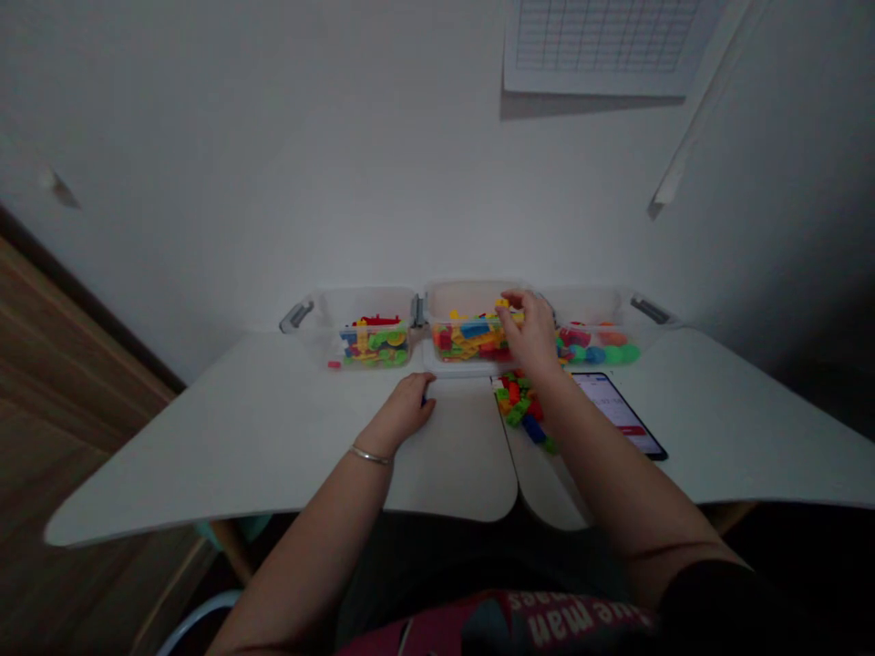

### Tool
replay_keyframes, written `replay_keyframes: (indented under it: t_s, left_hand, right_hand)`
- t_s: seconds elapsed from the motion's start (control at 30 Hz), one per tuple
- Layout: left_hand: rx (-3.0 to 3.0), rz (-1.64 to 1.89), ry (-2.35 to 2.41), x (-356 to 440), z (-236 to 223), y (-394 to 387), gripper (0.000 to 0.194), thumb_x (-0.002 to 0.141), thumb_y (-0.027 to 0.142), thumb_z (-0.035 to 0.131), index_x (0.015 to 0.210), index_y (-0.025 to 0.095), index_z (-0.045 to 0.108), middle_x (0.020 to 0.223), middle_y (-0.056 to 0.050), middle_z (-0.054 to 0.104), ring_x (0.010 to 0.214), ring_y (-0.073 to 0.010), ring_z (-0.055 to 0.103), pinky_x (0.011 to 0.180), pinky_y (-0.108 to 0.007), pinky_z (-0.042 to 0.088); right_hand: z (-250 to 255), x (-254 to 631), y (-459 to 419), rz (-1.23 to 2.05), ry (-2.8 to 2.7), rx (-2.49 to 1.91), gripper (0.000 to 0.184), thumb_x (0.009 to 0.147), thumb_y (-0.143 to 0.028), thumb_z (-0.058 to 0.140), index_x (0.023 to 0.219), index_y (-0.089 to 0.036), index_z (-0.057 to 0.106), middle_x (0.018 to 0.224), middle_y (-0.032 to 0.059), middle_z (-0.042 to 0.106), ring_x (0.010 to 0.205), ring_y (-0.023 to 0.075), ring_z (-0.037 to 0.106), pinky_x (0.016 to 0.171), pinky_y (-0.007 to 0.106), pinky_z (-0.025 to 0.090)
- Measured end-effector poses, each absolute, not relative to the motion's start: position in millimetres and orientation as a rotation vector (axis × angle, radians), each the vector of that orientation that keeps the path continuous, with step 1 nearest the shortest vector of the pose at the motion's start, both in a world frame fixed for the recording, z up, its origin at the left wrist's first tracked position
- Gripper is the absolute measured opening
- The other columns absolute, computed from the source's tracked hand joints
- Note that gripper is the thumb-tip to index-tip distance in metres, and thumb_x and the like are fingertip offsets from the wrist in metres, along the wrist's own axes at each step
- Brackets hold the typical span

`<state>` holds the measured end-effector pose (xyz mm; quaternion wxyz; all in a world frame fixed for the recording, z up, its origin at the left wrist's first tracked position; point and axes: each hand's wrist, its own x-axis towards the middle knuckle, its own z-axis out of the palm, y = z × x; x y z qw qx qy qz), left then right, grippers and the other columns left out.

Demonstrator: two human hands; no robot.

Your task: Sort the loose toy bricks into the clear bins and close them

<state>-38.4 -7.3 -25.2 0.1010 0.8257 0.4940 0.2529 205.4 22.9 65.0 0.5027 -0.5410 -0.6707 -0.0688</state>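
Note:
My right hand (pixel 534 333) is over the right side of the middle clear bin (pixel 471 293). Its thumb and fingers close on a yellow toy brick (pixel 502 302) just above the bin's heap of mixed bricks (pixel 471 337). On the tabletop, in front of that bin, rests my left hand (pixel 408 407). Its fingers curl around a small blue brick (pixel 425 399), mostly hidden by the hand. A pile of loose red, green, orange and blue bricks (pixel 518 401) lies by my right forearm, which covers part of it.
A left clear bin (pixel 328 310) holds mixed pieces; a right one (pixel 594 301) holds rounded coloured pieces. Right of my forearm lies a lit phone (pixel 615 410). The white table (pixel 273 437) meets a wall, and a printed grid sheet (pixel 602 41) hangs above.

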Motion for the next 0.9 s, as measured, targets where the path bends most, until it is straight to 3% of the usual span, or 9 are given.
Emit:
replay_keyframes:
  t_s: [0.07,0.2,0.27,0.43,0.57,0.73,0.9]
  left_hand:
    - [2.404,0.758,1.436,-37,-26,-7,0.041,0.081,0.015,0.060,0.121,0.015,0.057,0.120,-0.013,0.063,0.114,-0.0261,0.060,0.102,-0.045,0.049]
    - [2.370,0.786,1.395,-35,-25,-7,0.042,0.082,0.020,0.062,0.124,0.016,0.056,0.123,-0.013,0.062,0.115,-0.0254,0.060,0.103,-0.044,0.049]
    - [2.371,0.795,1.385,-34,-23,-9,0.042,0.085,0.023,0.060,0.126,0.016,0.055,0.125,-0.014,0.061,0.117,-0.0252,0.059,0.104,-0.043,0.048]
    - [2.476,0.697,1.502,-36,-15,-16,0.051,0.085,0.029,0.061,0.132,0.013,0.053,0.131,-0.017,0.057,0.125,-0.0293,0.053,0.110,-0.044,0.041]
    - [2.546,0.522,1.726,-36,-9,-22,0.057,0.082,0.033,0.065,0.133,0.011,0.054,0.125,-0.020,0.057,0.119,-0.0339,0.053,0.104,-0.046,0.042]
    - [2.535,0.486,1.846,-33,-5,-27,0.041,0.084,0.035,0.065,0.119,0.012,0.060,0.113,-0.017,0.059,0.109,-0.0318,0.056,0.095,-0.043,0.046]
    - [2.513,0.519,1.799,-35,-5,-27,0.033,0.085,0.031,0.066,0.111,0.013,0.058,0.108,-0.015,0.061,0.106,-0.0285,0.060,0.094,-0.039,0.048]
  right_hand:
    - [68,212,34,-0.177,-1.625,-1.384,0.032,0.094,-0.038,0.046,0.109,-0.019,0.066,0.105,0.0113,0.071,0.103,0.0282,0.059,0.101,0.048,0.039]
    - [62,213,45,-0.282,-1.711,-1.488,0.033,0.095,-0.037,0.043,0.095,-0.021,0.072,0.089,0.0077,0.074,0.095,0.0273,0.063,0.112,0.061,0.021]
    - [58,212,45,-0.340,-1.738,-1.533,0.038,0.096,-0.032,0.039,0.086,-0.019,0.074,0.087,0.0092,0.074,0.094,0.0277,0.063,0.113,0.062,0.018]
    - [56,209,39,-0.379,-1.774,-1.563,0.042,0.096,-0.031,0.037,0.084,-0.016,0.074,0.098,0.0132,0.075,0.103,0.0296,0.062,0.109,0.058,0.028]
    - [57,211,38,-0.380,-1.809,-1.542,0.042,0.096,-0.032,0.037,0.088,-0.018,0.075,0.102,0.0117,0.075,0.104,0.0301,0.061,0.100,0.055,0.037]
    - [55,211,39,-0.350,-1.801,-1.534,0.043,0.097,-0.033,0.036,0.096,-0.015,0.076,0.111,0.0125,0.073,0.109,0.0299,0.060,0.105,0.053,0.033]
    - [50,215,43,-0.259,-1.767,-1.461,0.047,0.100,-0.034,0.030,0.110,-0.020,0.073,0.125,0.0066,0.069,0.120,0.0248,0.055,0.111,0.051,0.028]
